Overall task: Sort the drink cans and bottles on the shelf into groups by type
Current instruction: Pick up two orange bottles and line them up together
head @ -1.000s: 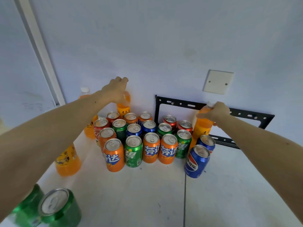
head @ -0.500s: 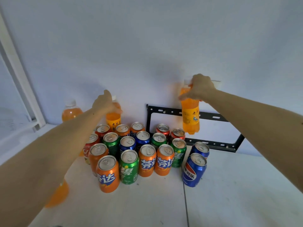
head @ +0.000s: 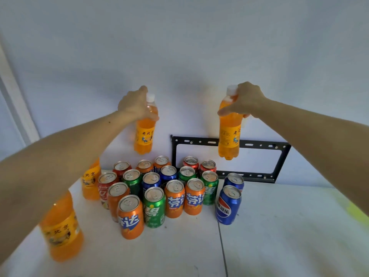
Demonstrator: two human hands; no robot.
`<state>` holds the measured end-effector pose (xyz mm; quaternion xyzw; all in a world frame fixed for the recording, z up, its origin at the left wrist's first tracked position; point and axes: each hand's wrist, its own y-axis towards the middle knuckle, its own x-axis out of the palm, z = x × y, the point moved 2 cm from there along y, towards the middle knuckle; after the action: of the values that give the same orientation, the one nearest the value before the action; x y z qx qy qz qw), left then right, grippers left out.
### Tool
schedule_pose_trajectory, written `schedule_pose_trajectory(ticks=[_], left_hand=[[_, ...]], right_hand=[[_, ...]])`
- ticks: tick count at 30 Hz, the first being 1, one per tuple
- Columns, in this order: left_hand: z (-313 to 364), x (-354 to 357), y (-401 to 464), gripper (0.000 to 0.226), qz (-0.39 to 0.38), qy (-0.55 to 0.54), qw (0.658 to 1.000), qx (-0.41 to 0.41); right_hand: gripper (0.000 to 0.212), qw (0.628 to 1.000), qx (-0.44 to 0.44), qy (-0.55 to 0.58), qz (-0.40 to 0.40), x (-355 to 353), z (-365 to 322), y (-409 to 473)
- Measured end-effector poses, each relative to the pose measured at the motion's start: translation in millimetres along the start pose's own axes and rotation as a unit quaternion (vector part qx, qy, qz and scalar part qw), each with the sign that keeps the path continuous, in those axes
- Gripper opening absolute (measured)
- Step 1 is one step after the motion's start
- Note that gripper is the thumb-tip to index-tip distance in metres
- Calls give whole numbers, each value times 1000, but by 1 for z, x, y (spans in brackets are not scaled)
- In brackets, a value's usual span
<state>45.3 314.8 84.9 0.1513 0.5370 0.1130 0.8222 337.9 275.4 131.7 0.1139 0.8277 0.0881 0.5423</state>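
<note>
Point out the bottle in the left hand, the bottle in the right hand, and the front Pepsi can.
Left-hand bottle (head: pixel 144 136): head view, label.
Right-hand bottle (head: pixel 229 136): head view, label.
Front Pepsi can (head: pixel 227 208): head view, logo.

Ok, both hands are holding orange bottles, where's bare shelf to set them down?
Bare white shelf lies right of the two blue cans, below the black metal bracket, and along the front edge. The can cluster is crowded; two orange bottles stand left.

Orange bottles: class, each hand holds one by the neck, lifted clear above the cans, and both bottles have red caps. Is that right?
Not quite. The head view shows white caps, not red. The rest holds: the left hand and right hand each grip an orange bottle, left and right, by the neck, lifted above the cans.
</note>
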Motion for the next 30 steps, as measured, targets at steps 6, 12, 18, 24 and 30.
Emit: schedule_pose_trajectory(ticks=[6,12,18,24,30], left_hand=[[103,-27,-21,69,-29,-18,992,121],[222,11,-61,62,-93,-140,972,165],[328,97,-106,59,-165,-190,947,198],[389,179,-151,67,-251,-165,927,224],[416,219,-177,65,-313,-144,906,245]], right_hand=[[59,1000,8,6,8,-57,51,-34],[66,998,56,0,17,-110,150,-70],[58,995,86,-38,-14,-130,258,-104],[61,991,101,-54,-70,-114,331,-138],[78,987,88,-31,-129,-96,366,-161]])
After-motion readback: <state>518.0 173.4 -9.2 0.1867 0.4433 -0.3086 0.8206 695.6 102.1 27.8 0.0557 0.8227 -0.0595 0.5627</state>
